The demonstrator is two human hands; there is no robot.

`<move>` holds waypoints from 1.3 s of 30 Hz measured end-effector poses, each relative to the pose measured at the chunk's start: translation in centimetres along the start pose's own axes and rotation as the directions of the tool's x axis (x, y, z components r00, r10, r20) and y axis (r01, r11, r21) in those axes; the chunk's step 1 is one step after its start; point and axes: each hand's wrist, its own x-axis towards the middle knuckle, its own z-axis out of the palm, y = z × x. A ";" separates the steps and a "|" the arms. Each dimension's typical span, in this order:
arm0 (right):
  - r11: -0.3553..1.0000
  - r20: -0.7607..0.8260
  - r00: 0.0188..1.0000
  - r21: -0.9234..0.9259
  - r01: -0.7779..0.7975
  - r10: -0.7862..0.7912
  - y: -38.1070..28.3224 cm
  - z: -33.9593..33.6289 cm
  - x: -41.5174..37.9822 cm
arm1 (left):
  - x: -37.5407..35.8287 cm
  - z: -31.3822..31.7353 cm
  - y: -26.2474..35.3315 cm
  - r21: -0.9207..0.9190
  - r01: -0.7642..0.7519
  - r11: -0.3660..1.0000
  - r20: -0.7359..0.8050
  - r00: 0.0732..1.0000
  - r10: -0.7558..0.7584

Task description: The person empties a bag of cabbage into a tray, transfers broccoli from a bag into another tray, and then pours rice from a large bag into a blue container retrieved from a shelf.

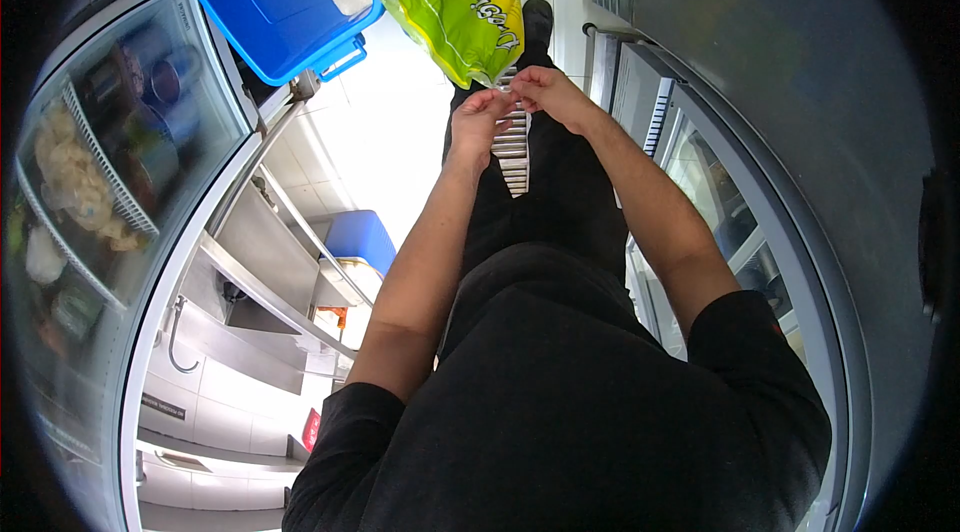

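Observation:
A green and yellow plastic bag (455,17) with dark lettering hangs out in front of me, looking full and rounded. Its narrow end points toward my body, and both hands are at that end. My left hand (480,124) pinches the gathered plastic between thumb and fingers. Close beside it, my right hand (550,97) has its fingertips closed on the same end. The fingertips of the two hands nearly meet. What is inside the bag is hidden by the printed plastic.
A blue plastic bin (275,7) stands at upper left, beside the bag. A glass-doored fridge (110,152) with food on its shelves is at left; another glass door (700,172) is at right. A metal floor grate (514,157) runs between my legs. A sink (265,332) lies lower left.

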 end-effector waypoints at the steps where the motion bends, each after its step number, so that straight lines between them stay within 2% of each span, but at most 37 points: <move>1: 1.000 0.010 1.000 -0.001 0.000 0.000 0.0 0.0 0.1 | 0.0 -0.1 0.0 -0.003 0.000 1.000 0.001 1.000 0.000; 15: 0.997 0.070 0.996 -0.056 0.058 -0.054 0.1 0.1 0.4 | 0.3 -0.6 -0.4 -0.033 0.020 0.999 0.019 1.000 -0.019; 39: 0.999 0.104 0.994 -0.002 -0.032 0.032 -0.3 0.6 0.6 | 0.3 -1.2 -0.2 -0.052 0.030 0.998 0.048 0.998 -0.028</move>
